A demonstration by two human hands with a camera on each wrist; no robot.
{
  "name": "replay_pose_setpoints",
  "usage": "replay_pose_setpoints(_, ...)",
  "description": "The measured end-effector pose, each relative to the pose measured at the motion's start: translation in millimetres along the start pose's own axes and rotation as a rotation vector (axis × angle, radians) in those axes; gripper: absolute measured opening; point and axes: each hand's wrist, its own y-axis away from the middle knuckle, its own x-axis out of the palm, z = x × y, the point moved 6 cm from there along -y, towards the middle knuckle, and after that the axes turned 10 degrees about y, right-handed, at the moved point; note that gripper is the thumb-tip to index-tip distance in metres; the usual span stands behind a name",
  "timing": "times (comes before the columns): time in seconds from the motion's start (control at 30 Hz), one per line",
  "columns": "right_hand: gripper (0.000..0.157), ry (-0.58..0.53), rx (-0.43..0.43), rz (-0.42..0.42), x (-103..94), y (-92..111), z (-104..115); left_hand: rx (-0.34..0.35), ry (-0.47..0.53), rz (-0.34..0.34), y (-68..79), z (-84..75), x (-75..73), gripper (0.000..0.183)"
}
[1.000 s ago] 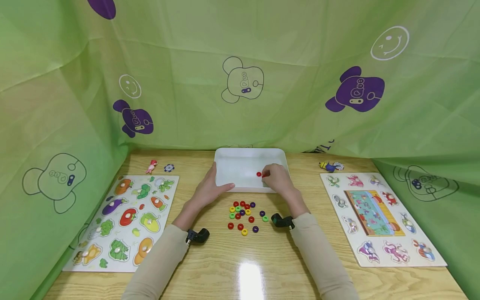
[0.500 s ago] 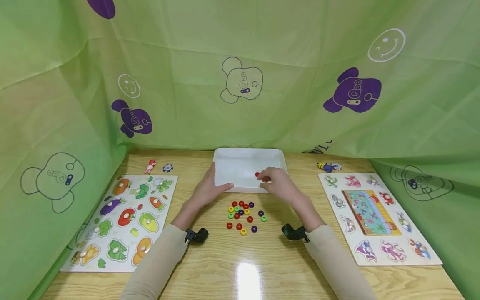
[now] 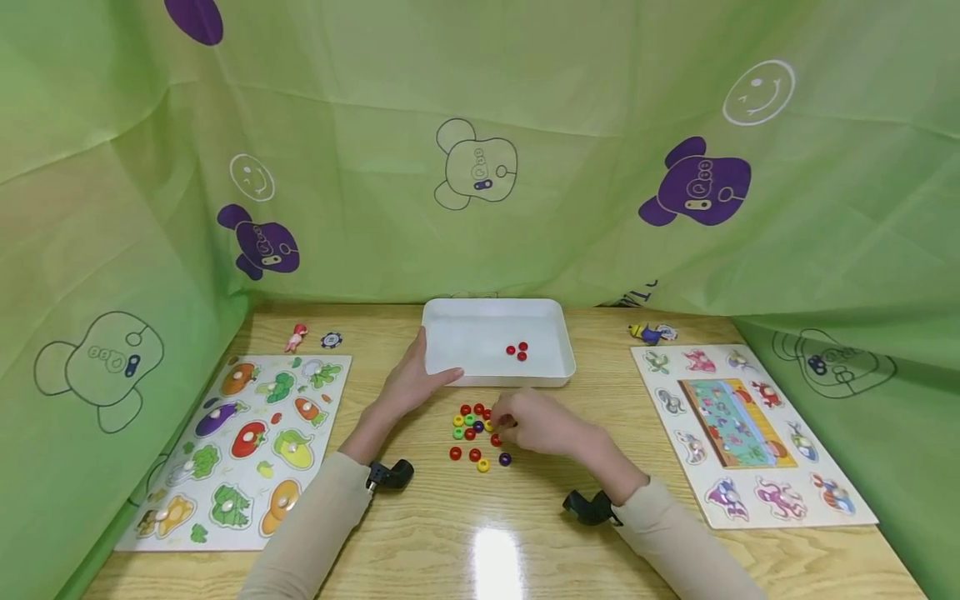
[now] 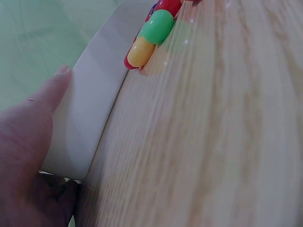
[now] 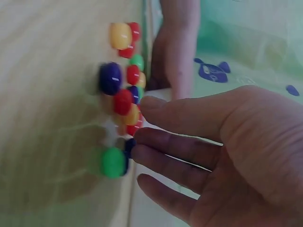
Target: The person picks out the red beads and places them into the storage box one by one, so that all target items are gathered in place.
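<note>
A white tray [image 3: 465, 333] stands at the back of the table with three red ring-shaped beads [image 3: 522, 356] lying inside. My left hand [image 3: 411, 382] holds its near-left corner; in the left wrist view, the thumb [image 4: 56, 87] lies against the tray wall. In front of the tray are several loose beads in red, yellow, green and purple, among them a yellow bead [image 3: 483, 465]. Over the right side of this group is my right hand [image 3: 543, 423], hiding some beads. The right wrist view shows its thumb and fingers apart, near a green bead [image 5: 112, 162], holding nothing visible.
On the left lies a vegetable puzzle board [image 3: 225, 508], on the right a sea-animal puzzle board [image 3: 750, 508]. Small figures, one pink [image 3: 296, 337] and one blue and yellow [image 3: 647, 333], stand near round chips at the back. A green curtain [image 3: 360, 233] surrounds the table.
My right hand let go of a red bead in the tray, then came back over the tray's front wall to the loose beads. My left hand stays at the tray corner.
</note>
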Motion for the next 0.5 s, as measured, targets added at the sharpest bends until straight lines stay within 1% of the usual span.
replay_pose_setpoints(0.2, 0.010, 0.054, -0.015, 0.004, 11.1, -1, 3, -0.009, -0.001, 0.000, 1.6, -0.5, -0.6, 0.117)
replay_pose_setpoints(0.4, 0.009, 0.093, -0.052, -0.012, 13.2, -3, 8, -0.019, -0.016, 0.008, 1.7, -0.8, -0.9, 0.118)
replay_pose_setpoints(0.5, 0.009, 0.103, -0.075, -0.035, 15.0, -4, 11, -0.020, -0.014, 0.008, 1.8, 0.3, -0.6, 0.119)
